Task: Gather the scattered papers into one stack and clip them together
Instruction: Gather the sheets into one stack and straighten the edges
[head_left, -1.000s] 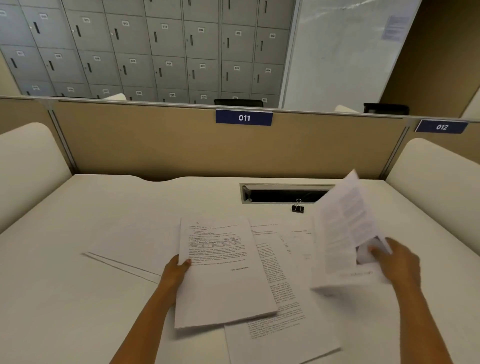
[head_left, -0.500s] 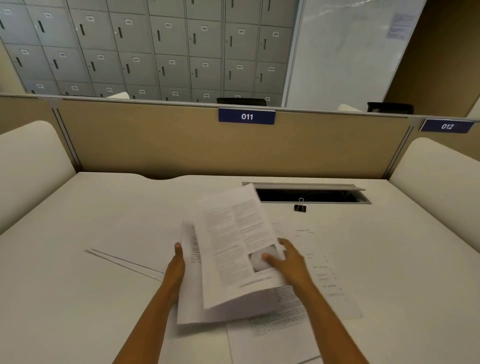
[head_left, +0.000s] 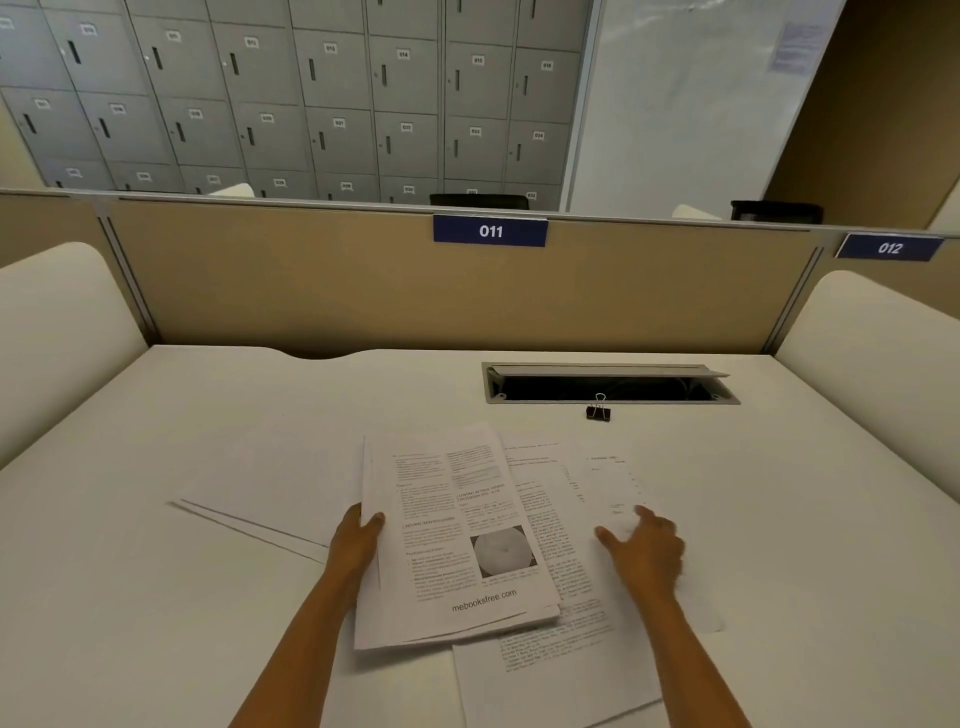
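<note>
A small stack of printed papers (head_left: 457, 535) lies mid-desk, its top sheet showing two text columns and a round grey picture. My left hand (head_left: 356, 540) grips the stack's left edge, thumb on top. To the right my right hand (head_left: 644, 556) rests with relaxed fingers on a loose sheet (head_left: 613, 493), holding nothing. Another printed sheet (head_left: 550, 660) pokes out beneath the stack toward me. Blank white sheets (head_left: 265, 488) lie to the left. A black binder clip (head_left: 598, 412) stands at the front rim of the cable slot.
An open cable slot (head_left: 608, 387) is cut into the white desk (head_left: 156, 597) at the back right. A tan partition (head_left: 363, 291) with the label 011 closes the far side. Padded white dividers (head_left: 57, 343) flank both sides.
My right hand carried a printed sheet from the right onto the stack held by my left hand, let it go and moved right onto a loose sheet.
</note>
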